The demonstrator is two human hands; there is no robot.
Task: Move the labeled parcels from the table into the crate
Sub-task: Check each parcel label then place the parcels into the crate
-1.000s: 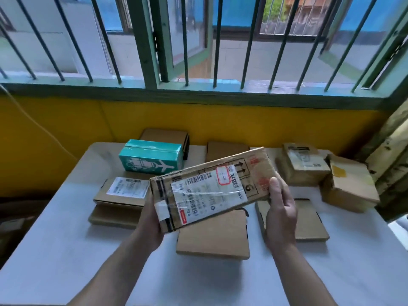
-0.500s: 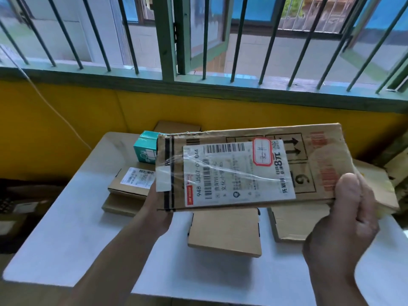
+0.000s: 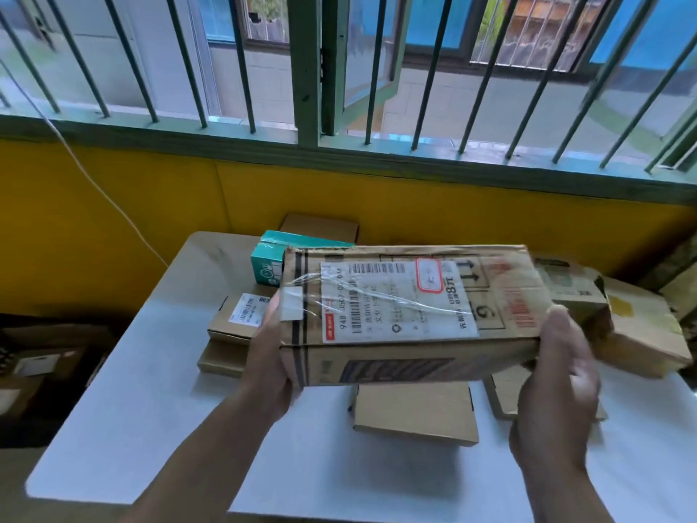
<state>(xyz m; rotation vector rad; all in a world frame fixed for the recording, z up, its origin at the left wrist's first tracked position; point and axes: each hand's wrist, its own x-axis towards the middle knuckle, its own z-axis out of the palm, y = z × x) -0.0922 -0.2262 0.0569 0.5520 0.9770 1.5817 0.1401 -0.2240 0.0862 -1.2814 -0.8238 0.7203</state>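
Progress early: left hand [image 3: 271, 368] and right hand [image 3: 554, 402] clasp one long brown cardboard parcel [image 3: 407, 307]; more parcels [image 3: 415, 413] crowd the white desk [image 3: 151, 409].

Brown cardboard for the held parcel [image 3: 377, 368], banded black near one end, printed red near the other. White with black barcodes on its shipping label [image 3: 396, 300]. Teal on the small carton [image 3: 266, 264]. White for the table [image 3: 151, 428], yellow for the wall [image 3: 339, 198], green for the window frame [image 3: 305, 69].
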